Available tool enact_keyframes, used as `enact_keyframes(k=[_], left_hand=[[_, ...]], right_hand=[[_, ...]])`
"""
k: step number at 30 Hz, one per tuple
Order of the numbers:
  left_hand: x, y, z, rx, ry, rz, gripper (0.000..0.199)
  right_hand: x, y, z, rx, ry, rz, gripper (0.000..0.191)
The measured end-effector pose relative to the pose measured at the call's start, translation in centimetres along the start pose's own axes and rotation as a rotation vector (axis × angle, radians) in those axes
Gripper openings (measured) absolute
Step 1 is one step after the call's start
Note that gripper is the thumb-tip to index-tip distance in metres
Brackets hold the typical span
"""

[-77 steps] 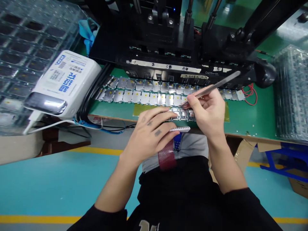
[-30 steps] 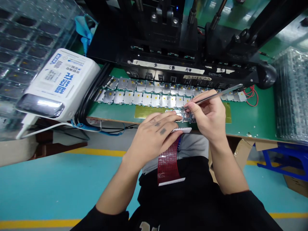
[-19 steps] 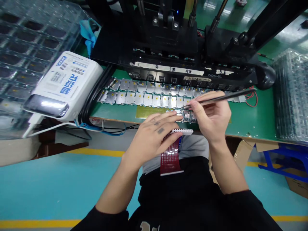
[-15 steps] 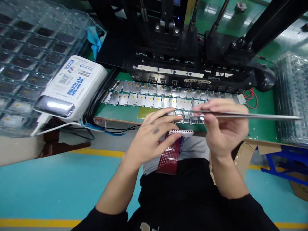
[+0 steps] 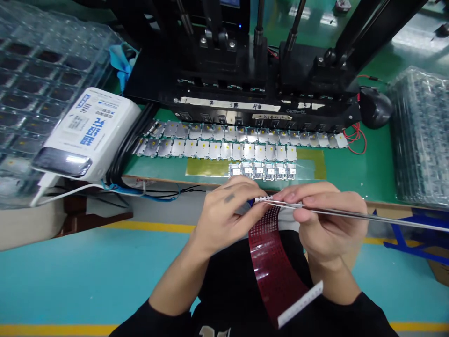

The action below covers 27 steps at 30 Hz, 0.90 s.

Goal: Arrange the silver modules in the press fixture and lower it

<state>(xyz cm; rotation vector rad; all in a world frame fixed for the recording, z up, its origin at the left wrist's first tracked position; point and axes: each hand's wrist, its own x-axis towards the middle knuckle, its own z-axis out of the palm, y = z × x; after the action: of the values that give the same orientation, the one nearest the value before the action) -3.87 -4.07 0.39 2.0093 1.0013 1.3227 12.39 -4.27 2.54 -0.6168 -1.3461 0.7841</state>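
Silvery boards (image 5: 226, 150) lie between black machinery (image 5: 217, 68) and both hands (image 5: 222, 217).

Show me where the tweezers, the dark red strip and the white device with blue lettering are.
Tweezers (image 5: 389, 220): head view, on the metal shaft toward the back end.
Dark red strip (image 5: 272, 262): head view, on its shiny middle stretch.
White device (image 5: 91, 128): head view, on its printed top face.

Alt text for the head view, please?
A person's right hand holds tweezers, tips at the white edge of a red sheet pinched in the left hand. Beyond, on a green bench, small boards line up before two rows of metal-topped boards and a black machine.
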Motion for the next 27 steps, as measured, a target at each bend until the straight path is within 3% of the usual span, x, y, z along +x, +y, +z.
enact_keyframes(k=[11, 18, 20, 23, 27], left_hand=[[0.3, 0.4, 0.3, 0.019, -0.021, -0.003, 0.002], [0.2, -0.4, -0.2, 0.126, -0.048, 0.019, 0.005], [0.2, -0.9, -0.6, 0.243, -0.112, 0.104, 0.008], [0.3, -1.7, -1.0, 0.411, -0.195, 0.22, 0.01], [0.4, -2.1, -0.9, 0.498, -0.238, 0.258, 0.011]], right_hand=[[0.0, 0.3, -0.6, 0.082, 0.006, -0.008, 0.026], [1.1, 0.7, -0.7, 0.062, 0.063, 0.051, 0.015], [2.2, 1.5, -0.8, -0.043, 0.093, 0.097, 0.011], [3.6, 3.4, -0.9, -0.209, 0.039, 0.236, 0.009], [4.1, 5.5, -1.0, -0.288, -0.043, 0.4, 0.013]])
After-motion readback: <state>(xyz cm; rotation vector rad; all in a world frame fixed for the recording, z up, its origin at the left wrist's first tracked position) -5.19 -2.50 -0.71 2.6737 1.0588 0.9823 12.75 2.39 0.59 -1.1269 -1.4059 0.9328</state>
